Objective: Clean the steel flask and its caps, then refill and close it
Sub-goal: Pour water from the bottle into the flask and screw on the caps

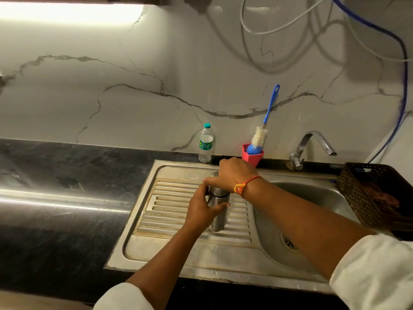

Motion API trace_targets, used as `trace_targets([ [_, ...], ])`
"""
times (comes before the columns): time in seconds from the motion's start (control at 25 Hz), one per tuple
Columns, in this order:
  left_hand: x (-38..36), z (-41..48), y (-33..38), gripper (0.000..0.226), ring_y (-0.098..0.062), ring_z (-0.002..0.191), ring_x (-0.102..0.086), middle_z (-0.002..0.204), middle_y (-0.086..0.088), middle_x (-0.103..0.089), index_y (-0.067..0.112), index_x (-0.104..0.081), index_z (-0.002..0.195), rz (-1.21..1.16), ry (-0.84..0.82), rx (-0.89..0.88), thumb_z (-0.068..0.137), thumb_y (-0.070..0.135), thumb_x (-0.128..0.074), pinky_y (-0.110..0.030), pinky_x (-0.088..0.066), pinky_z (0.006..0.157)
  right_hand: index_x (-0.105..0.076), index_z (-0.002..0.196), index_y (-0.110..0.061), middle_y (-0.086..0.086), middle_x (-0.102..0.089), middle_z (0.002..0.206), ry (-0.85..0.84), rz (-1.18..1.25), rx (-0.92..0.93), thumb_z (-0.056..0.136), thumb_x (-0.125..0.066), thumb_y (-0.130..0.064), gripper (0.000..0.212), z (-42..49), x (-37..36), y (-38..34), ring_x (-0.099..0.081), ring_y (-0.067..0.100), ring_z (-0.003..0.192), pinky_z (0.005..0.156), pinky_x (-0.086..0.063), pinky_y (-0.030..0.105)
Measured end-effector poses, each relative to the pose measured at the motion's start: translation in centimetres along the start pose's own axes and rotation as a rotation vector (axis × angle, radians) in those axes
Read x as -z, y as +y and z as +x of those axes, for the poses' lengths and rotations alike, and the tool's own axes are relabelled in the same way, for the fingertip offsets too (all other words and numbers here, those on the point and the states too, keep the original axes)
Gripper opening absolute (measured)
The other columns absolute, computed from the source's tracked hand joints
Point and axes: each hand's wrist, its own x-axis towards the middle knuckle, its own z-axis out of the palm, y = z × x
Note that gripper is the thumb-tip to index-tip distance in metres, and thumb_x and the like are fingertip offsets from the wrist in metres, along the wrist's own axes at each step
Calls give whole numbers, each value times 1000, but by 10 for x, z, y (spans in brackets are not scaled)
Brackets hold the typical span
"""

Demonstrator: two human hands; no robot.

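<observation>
A steel flask [220, 217] stands upright on the ribbed drainboard [169, 211] of the steel sink. My left hand [201, 209] grips its body from the left, fingers wrapped around it. My right hand [232, 175] comes over the top and grips the flask's cap, which is mostly hidden under the palm. A dark ring shows just below that hand, where cap and body meet.
A plastic water bottle [206, 143] stands at the back wall. Right of it, a pink cup [252, 156] holds a blue-handled bottle brush [264, 128]. The tap [312, 146] overhangs the sink bowl [312, 220]. A brown basket [375, 195] sits far right. Black counter [55, 198] spreads left.
</observation>
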Motion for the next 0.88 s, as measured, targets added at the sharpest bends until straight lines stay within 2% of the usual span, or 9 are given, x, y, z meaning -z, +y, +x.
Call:
trace_targets([
  [0.08,0,1,2,63,-12,111,-59,119,13,-60,36,-47,121,5,-16,8,75,30,-90,-25,-49,89,-60,83,-16,0,-55,70,31,-43,-106,78,-33,-87,75,3,-9,-6,-55,17,70,58,-43,28],
  [0.16,1,3,1,62,-13,111,-59,119,11,-60,32,-49,121,18,-38,21,75,30,-90,-27,-52,89,-58,79,-17,1,-56,72,-15,-116,-50,78,-24,-89,79,2,-1,1,-55,17,72,62,-45,30],
  [0.24,3,7,2,69,-13,113,-57,123,10,-58,31,-50,128,10,-75,35,73,28,-91,-29,-52,92,-59,110,-18,2,-61,95,-91,-159,131,82,-38,-81,73,-3,15,12,-57,18,87,69,-46,30],
  [0.32,7,10,4,70,-13,115,-55,125,8,-56,33,-49,128,3,-125,35,74,23,-91,-24,-48,90,-42,140,-28,2,-51,124,-169,-161,368,81,-64,-64,73,-3,23,21,-54,20,106,80,-48,29],
  [0.44,9,10,8,70,-8,105,-59,119,13,-59,32,-49,132,-33,-177,61,76,19,-89,-15,-44,80,-42,139,-32,1,-50,124,-168,-196,517,79,-77,-38,70,0,15,21,-53,18,105,83,-50,29],
  [0.6,5,4,5,57,5,96,-61,107,21,-64,36,-55,122,-74,-136,63,79,20,-87,-10,-46,72,-52,120,-24,0,-56,98,-110,-238,468,76,-76,-49,56,8,11,15,-56,16,87,74,-54,31],
  [0.68,2,1,5,51,9,92,-61,103,21,-65,40,-56,114,-74,-113,53,78,22,-87,-8,-47,71,-54,117,-21,0,-57,94,-71,-261,433,81,-66,-58,53,8,7,11,-55,16,81,70,-53,32],
  [0.76,-3,-2,6,51,6,93,-61,102,22,-63,36,-55,115,-52,-86,52,77,24,-88,-9,-47,75,-56,117,-18,4,-62,98,8,-282,404,89,-52,-59,50,6,1,6,-52,17,79,67,-48,32],
  [0.88,-9,-4,4,54,-8,103,-62,109,18,-62,31,-54,118,-61,-51,59,77,26,-88,-19,-50,84,-54,122,-16,9,-65,106,48,-285,334,93,-46,-55,50,5,-4,-1,-49,21,80,67,-44,34],
])
